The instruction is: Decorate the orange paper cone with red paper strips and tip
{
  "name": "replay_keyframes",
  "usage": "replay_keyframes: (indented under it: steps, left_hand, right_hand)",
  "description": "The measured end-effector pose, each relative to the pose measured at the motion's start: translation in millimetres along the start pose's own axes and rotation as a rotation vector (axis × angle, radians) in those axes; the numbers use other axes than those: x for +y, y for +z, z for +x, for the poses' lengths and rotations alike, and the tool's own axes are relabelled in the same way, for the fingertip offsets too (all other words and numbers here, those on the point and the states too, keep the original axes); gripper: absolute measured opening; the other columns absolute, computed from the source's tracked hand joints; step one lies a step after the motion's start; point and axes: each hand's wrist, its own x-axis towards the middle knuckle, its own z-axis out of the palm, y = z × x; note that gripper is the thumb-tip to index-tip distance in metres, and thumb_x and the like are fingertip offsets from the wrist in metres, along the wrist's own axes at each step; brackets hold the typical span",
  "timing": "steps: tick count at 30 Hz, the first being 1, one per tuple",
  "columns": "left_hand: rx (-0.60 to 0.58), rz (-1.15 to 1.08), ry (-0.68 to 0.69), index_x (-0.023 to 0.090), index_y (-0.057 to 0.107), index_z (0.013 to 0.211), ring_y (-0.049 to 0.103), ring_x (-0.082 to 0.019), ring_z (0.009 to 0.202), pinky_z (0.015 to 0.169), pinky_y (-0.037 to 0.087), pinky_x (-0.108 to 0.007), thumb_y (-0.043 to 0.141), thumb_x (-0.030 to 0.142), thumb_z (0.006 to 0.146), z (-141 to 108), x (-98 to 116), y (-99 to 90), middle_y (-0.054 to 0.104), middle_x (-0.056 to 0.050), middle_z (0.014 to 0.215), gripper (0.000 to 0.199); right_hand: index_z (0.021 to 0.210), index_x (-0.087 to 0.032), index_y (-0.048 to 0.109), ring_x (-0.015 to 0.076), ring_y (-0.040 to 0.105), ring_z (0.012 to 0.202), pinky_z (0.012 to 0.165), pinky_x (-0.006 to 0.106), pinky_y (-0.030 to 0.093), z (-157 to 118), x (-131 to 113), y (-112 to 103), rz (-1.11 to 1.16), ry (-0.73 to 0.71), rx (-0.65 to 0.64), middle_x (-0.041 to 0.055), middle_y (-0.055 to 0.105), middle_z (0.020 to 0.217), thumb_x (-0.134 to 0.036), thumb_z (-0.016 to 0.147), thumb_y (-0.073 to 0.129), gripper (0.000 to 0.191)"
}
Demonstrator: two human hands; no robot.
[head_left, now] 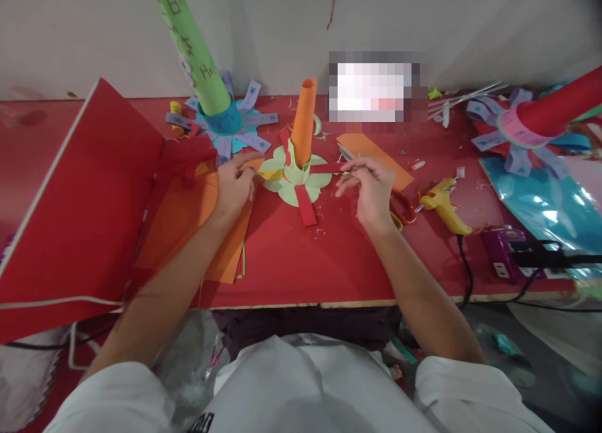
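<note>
At the middle of the table stands a paper craft: an orange paper tube point(305, 116) rises from a pale green paper collar point(297, 172) on a flower-shaped pale green base point(286, 192). Paper strips radiate from the collar. My left hand point(234, 187) has its fingertips on the outer end of the yellow paper strip point(273, 175). On the other side, my right hand point(374, 192) meets the end of a red paper strip point(325, 168) with thumb and forefinger, its other fingers loosely curled. Another red strip point(306, 206) points towards me, untouched.
Orange sheets point(226, 257) lie beneath my left forearm. Scissors point(403, 208) rest beside my right wrist, with a yellow glue gun point(444, 206) farther right. A green tube craft point(202, 63) and a red tube craft point(550, 116) stand behind. A red board point(89, 201) leans up at left.
</note>
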Motion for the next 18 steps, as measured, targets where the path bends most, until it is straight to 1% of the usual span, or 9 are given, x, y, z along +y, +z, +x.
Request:
replay_keyframes:
  steps: [3, 4, 6, 8, 10, 11, 13, 15, 18]
  left_hand:
    - [-0.02, -0.017, -0.005, 0.021, 0.075, 0.066, 0.048, -0.011, 0.029, 0.032, 0.017, -0.023, 0.067, 0.024, 0.081, -1, -2, -1.1, 0.058, 0.001, 0.044, 0.018]
    - [-0.014, -0.017, -0.002, 0.021, 0.072, 0.061, 0.042, -0.009, 0.026, 0.032, 0.018, -0.023, 0.066, 0.023, 0.081, -1, -1, -1.2, 0.057, 0.002, 0.044, 0.021]
    - [0.014, -0.016, 0.012, 0.021, 0.071, 0.061, 0.04, -0.009, 0.026, 0.034, 0.025, -0.024, 0.065, 0.022, 0.083, -2, 0, -0.6, 0.051, 0.004, 0.039, 0.023]
    - [0.047, -0.023, 0.041, 0.021, 0.076, 0.074, 0.053, -0.012, 0.034, 0.043, 0.041, -0.024, 0.064, 0.026, 0.087, -2, 3, 0.2, 0.051, 0.005, 0.041, 0.018]
    - [0.038, -0.024, 0.103, 0.022, 0.08, 0.092, 0.068, -0.014, 0.055, 0.061, 0.054, -0.026, 0.068, 0.034, 0.092, -1, 5, 0.7, 0.067, 0.002, 0.059, 0.017]
    - [0.024, -0.013, 0.144, 0.023, 0.081, 0.094, 0.073, -0.015, 0.068, 0.071, 0.057, -0.027, 0.069, 0.04, 0.094, -1, 7, 0.7, 0.075, -0.001, 0.075, 0.021]
    - [-0.004, 0.02, 0.21, 0.022, 0.078, 0.078, 0.076, -0.017, 0.09, 0.088, 0.058, -0.029, 0.066, 0.054, 0.1, -2, 8, 0.3, 0.08, -0.006, 0.1, 0.04]
    - [-0.002, 0.047, 0.218, 0.021, 0.066, 0.056, 0.075, -0.018, 0.096, 0.096, 0.057, -0.033, 0.057, 0.062, 0.105, -3, 9, -0.1, 0.08, -0.008, 0.1, 0.064]
    - [0.022, 0.074, 0.163, 0.022, 0.052, 0.043, 0.074, -0.018, 0.08, 0.09, 0.058, -0.034, 0.056, 0.06, 0.106, -4, 8, 0.6, 0.075, -0.006, 0.073, 0.074]
  right_hand:
    - [0.092, -0.027, 0.079, 0.0172, 0.077, 0.075, 0.077, 0.034, 0.065, 0, -2, 4, 0.066, -0.036, -0.071, 0.0007, 0.078, 0.086, -0.043, 0.098, 0.069, 0.019]
    - [0.088, -0.028, 0.079, 0.0183, 0.077, 0.081, 0.079, 0.036, 0.065, 0, -3, 5, 0.082, -0.037, -0.089, 0.0028, 0.08, 0.096, -0.05, 0.099, 0.068, 0.027]
    - [0.062, -0.026, 0.07, 0.0193, 0.077, 0.083, 0.077, 0.037, 0.064, -1, -4, 7, 0.114, -0.036, -0.098, 0.0059, 0.081, 0.102, -0.063, 0.103, 0.06, 0.056]
    - [0.043, -0.025, 0.048, 0.0186, 0.074, 0.073, 0.07, 0.036, 0.063, -3, -5, 6, 0.142, -0.027, -0.085, 0.0076, 0.08, 0.09, -0.071, 0.104, 0.052, 0.077]
    - [0.039, -0.025, 0.036, 0.0165, 0.067, 0.058, 0.056, 0.033, 0.056, -4, -6, 5, 0.129, -0.01, -0.068, 0.0059, 0.072, 0.067, -0.071, 0.103, 0.056, 0.081]
    - [0.038, -0.025, 0.035, 0.0154, 0.062, 0.05, 0.048, 0.031, 0.05, -4, -6, 5, 0.11, -0.002, -0.064, 0.0041, 0.065, 0.056, -0.068, 0.102, 0.06, 0.08]
    - [0.037, -0.026, 0.038, 0.0137, 0.049, 0.039, 0.038, 0.03, 0.035, -4, -5, 3, 0.088, 0.002, -0.06, 0.0001, 0.047, 0.04, -0.059, 0.099, 0.068, 0.077]
    - [0.035, -0.027, 0.038, 0.0125, 0.038, 0.034, 0.036, 0.031, 0.024, -3, -4, 2, 0.101, -0.021, -0.059, -0.0031, 0.029, 0.032, -0.052, 0.098, 0.071, 0.075]
    - [0.034, -0.028, 0.033, 0.0114, 0.028, 0.032, 0.039, 0.033, 0.021, -1, -3, 1, 0.119, -0.074, -0.072, -0.0054, 0.018, 0.03, -0.051, 0.097, 0.072, 0.078]
